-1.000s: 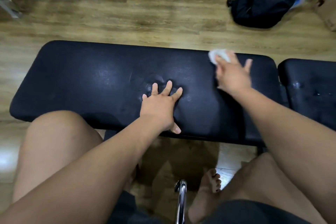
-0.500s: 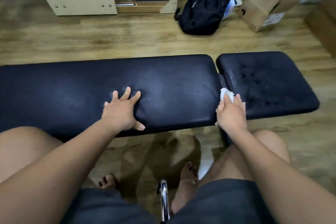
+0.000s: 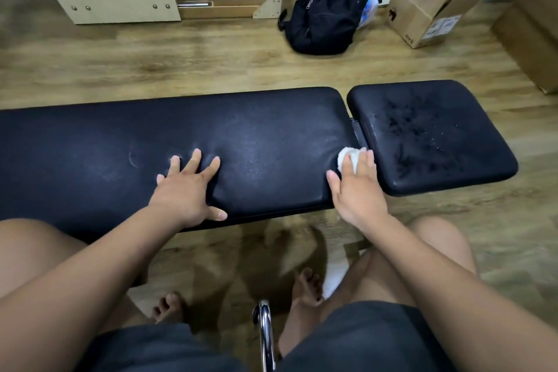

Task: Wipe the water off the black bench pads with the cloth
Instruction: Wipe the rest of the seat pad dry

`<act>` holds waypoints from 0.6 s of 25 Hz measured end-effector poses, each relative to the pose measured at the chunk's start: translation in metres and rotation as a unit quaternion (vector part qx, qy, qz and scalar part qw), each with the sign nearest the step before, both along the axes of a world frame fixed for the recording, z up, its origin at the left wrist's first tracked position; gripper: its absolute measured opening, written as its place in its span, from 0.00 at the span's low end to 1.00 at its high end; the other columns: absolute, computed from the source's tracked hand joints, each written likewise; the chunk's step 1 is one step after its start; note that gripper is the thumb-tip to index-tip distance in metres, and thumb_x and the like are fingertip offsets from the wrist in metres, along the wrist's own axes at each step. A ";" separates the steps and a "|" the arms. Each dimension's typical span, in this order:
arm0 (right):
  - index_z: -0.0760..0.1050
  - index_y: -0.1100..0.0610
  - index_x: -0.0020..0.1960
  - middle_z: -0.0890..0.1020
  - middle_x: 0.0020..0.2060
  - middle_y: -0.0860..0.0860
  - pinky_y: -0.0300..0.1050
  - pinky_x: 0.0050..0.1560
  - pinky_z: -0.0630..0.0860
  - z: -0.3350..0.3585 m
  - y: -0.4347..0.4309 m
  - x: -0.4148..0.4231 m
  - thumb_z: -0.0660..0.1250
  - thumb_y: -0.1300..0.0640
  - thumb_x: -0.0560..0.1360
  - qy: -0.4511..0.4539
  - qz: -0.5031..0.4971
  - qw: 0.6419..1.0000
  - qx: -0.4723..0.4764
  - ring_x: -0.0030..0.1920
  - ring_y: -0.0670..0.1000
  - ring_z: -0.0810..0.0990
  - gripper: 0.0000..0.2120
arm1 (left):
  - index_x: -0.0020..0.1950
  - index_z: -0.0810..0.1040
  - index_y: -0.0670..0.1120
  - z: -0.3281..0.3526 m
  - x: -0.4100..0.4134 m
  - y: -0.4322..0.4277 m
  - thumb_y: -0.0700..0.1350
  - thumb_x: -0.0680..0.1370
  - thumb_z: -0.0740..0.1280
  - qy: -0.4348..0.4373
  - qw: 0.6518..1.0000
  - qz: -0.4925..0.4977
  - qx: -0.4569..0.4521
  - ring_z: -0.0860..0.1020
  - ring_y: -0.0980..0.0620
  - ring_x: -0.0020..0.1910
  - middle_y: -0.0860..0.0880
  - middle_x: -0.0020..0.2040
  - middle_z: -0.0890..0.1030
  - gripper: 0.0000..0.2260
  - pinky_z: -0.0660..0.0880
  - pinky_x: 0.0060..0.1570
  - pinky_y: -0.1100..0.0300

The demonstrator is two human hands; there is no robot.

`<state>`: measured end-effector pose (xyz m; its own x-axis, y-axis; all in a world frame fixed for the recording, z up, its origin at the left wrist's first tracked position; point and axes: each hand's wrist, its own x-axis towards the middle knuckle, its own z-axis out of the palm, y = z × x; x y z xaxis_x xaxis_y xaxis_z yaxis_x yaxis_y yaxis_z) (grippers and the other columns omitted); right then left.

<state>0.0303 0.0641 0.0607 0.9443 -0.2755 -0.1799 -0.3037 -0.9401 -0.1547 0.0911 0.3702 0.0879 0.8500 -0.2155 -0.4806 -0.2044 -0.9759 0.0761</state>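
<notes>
Head view: both hands rest on the long black pad (image 3: 256, 142). Left hand (image 3: 187, 190) lies flat near its middle, fingers spread, holding nothing. Right hand (image 3: 357, 187) presses a bunched white cloth (image 3: 347, 157) under its fingers at the pad's right end, just beside the gap to the short pad (image 3: 431, 136) on the right. Water droplets and wet streaks show on the short pad's top. Far across the wooden floor (image 3: 181, 63) sit a black backpack (image 3: 326, 6) and a cardboard box (image 3: 428, 6).
</notes>
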 end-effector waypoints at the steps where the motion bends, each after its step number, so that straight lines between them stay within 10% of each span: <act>1: 0.54 0.63 0.76 0.50 0.76 0.67 0.55 0.76 0.46 0.000 -0.001 0.015 0.48 0.44 0.82 0.020 0.008 1.000 -0.008 0.77 0.64 0.45 0.30 | 0.78 0.41 0.60 0.001 0.001 0.000 0.65 0.68 0.72 0.004 1.000 0.000 0.005 0.41 0.38 0.77 0.51 0.80 0.39 0.50 0.54 0.72 0.35; 15: 0.47 0.64 0.78 0.45 0.76 0.67 0.57 0.76 0.44 0.006 -0.013 0.178 0.45 0.39 0.81 0.080 0.024 0.996 -0.033 0.77 0.64 0.39 0.36 | 0.78 0.39 0.58 0.006 0.004 -0.002 0.68 0.68 0.70 0.006 0.999 -0.022 0.032 0.41 0.36 0.77 0.50 0.80 0.38 0.51 0.56 0.72 0.37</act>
